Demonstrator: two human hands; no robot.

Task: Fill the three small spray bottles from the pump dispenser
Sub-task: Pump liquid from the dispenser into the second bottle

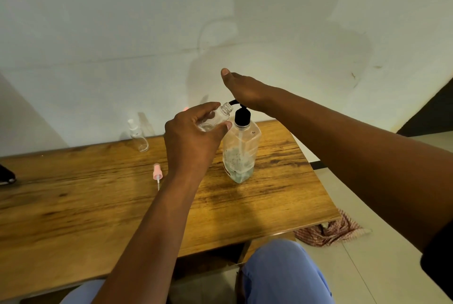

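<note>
My left hand grips a small clear spray bottle without its cap, tilted, its open neck just under the black spout of the pump dispenser. The dispenser stands upright on the wooden table, with a little bluish liquid at its bottom. My right hand rests flat on the black pump head, fingers straight. A pink spray cap with its tube lies on the table left of my left wrist. A second small clear spray bottle, with a white cap, stands at the table's back edge by the wall.
A white wall rises right behind the table. A dark object lies at the table's left edge. On the tiled floor to the right lies a patterned cloth. My knees in blue trousers are below the table's front edge.
</note>
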